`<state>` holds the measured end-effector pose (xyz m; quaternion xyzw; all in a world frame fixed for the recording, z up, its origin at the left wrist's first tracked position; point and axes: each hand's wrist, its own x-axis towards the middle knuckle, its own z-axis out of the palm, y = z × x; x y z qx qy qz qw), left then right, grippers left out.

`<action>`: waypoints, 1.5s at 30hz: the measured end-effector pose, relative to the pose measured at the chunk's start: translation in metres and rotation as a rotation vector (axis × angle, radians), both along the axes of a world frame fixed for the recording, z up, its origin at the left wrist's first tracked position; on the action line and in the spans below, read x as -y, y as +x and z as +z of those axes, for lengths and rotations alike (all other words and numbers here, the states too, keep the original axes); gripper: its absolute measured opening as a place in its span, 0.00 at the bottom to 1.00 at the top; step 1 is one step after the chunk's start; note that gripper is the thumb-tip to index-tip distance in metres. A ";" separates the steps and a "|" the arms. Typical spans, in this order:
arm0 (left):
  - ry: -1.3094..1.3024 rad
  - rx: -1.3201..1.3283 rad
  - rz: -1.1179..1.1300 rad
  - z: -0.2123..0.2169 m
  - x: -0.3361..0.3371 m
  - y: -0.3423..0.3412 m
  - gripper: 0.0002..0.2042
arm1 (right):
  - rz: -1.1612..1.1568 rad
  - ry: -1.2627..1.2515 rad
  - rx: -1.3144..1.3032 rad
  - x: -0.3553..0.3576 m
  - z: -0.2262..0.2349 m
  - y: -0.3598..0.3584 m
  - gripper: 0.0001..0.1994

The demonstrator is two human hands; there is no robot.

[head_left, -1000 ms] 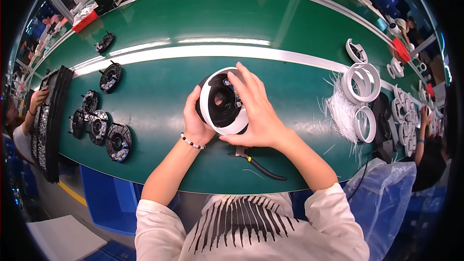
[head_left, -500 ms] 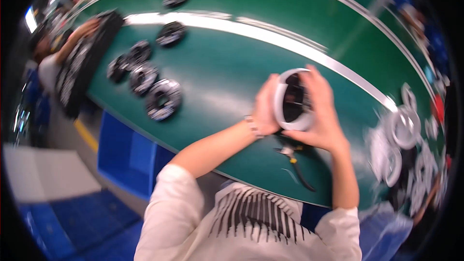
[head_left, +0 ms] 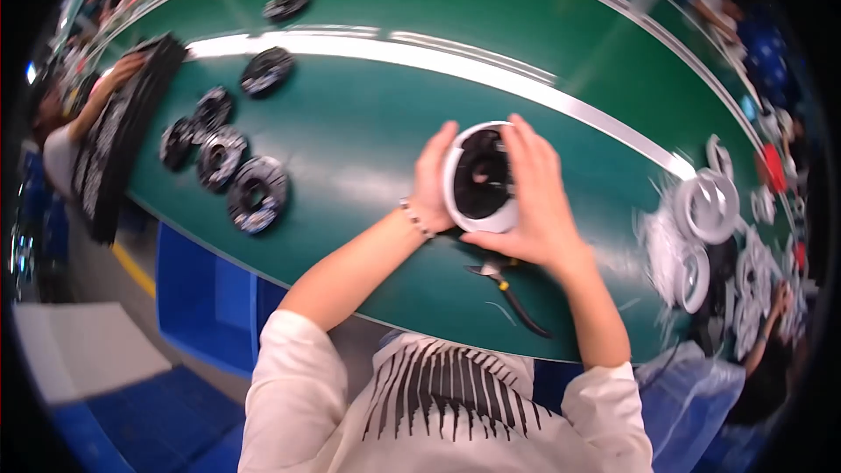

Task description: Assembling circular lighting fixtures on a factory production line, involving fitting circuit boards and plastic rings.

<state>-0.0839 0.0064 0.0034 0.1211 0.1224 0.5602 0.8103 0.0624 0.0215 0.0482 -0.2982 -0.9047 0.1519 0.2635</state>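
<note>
Above the green bench, both my hands hold a round white housing with a black inside (head_left: pixel 482 180). My left hand (head_left: pixel 429 184) is closed against its left side. On the opposite side, my right hand (head_left: pixel 543 201) wraps round the rim, its thumb along the bottom edge and its fingers over the top. The glossy black inside faces up toward me. Just below my hands lies a pair of cutting pliers (head_left: pixel 515 298) with black and yellow handles, on the bench and touched by neither hand. Fingers behind the housing are hidden.
Several black ring-shaped parts (head_left: pixel 258 195) lie on the bench at left. White rings (head_left: pixel 706 206) and whitish strips pile up at right. A co-worker's hand (head_left: pixel 130 66) grips a long black tray (head_left: pixel 114 144) at far left. A blue bin (head_left: pixel 206 289) stands below the bench edge.
The housing has turned in my hands, so more of its black inside faces me. Hands and bench things alike sit further left in the picture as the view has shifted.
</note>
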 end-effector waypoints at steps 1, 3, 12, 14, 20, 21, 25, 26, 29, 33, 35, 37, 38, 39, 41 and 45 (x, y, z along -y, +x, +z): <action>0.017 -0.002 -0.008 -0.001 -0.002 0.001 0.30 | -0.019 0.017 -0.015 0.000 -0.005 0.001 0.54; -0.030 -0.085 0.017 -0.002 -0.002 0.003 0.32 | -0.046 0.008 -0.052 -0.001 -0.012 0.005 0.55; -0.085 -0.094 0.068 0.000 0.000 0.009 0.30 | -0.157 -0.046 -0.064 0.005 -0.013 0.004 0.55; -0.082 -0.088 0.064 0.000 0.000 0.009 0.29 | -0.184 -0.037 -0.053 0.005 -0.014 0.004 0.55; -0.072 -0.012 0.029 -0.008 0.002 0.006 0.30 | -0.193 -0.152 -0.116 0.007 -0.023 0.003 0.61; -0.072 -0.010 0.025 -0.009 0.003 0.007 0.30 | -0.197 -0.152 -0.115 0.008 -0.025 0.004 0.61; 0.014 -0.115 0.038 -0.009 0.002 0.008 0.29 | -0.209 -0.160 -0.121 0.008 -0.026 0.006 0.61; 0.035 -0.138 0.035 -0.007 0.001 0.008 0.29 | -0.204 -0.171 -0.110 0.007 -0.025 0.006 0.61; 0.034 -0.142 0.027 -0.004 -0.001 0.007 0.27 | -0.195 -0.174 -0.096 0.006 -0.026 0.004 0.61; 0.046 -0.179 0.038 -0.006 -0.003 0.004 0.27 | -0.179 -0.167 -0.093 0.004 -0.026 0.002 0.61; 0.040 -0.184 0.032 -0.005 -0.001 0.004 0.27 | -0.174 -0.152 -0.102 0.004 -0.030 0.002 0.61; 0.035 -0.190 0.025 -0.003 0.000 0.004 0.27 | -0.175 -0.156 -0.122 0.005 -0.033 0.003 0.60; 0.051 -0.199 0.020 -0.002 0.000 0.005 0.27 | -0.176 -0.162 -0.141 0.005 -0.034 0.004 0.60; 0.067 -0.207 0.013 -0.002 -0.001 0.005 0.27 | -0.178 -0.159 -0.142 0.006 -0.033 0.005 0.60; 0.062 -0.199 0.051 -0.001 0.001 0.007 0.27 | -0.179 -0.073 -0.130 0.008 -0.033 0.006 0.59; -0.113 -0.110 0.076 0.001 -0.002 0.005 0.27 | -0.051 0.163 -0.065 0.006 -0.016 0.012 0.45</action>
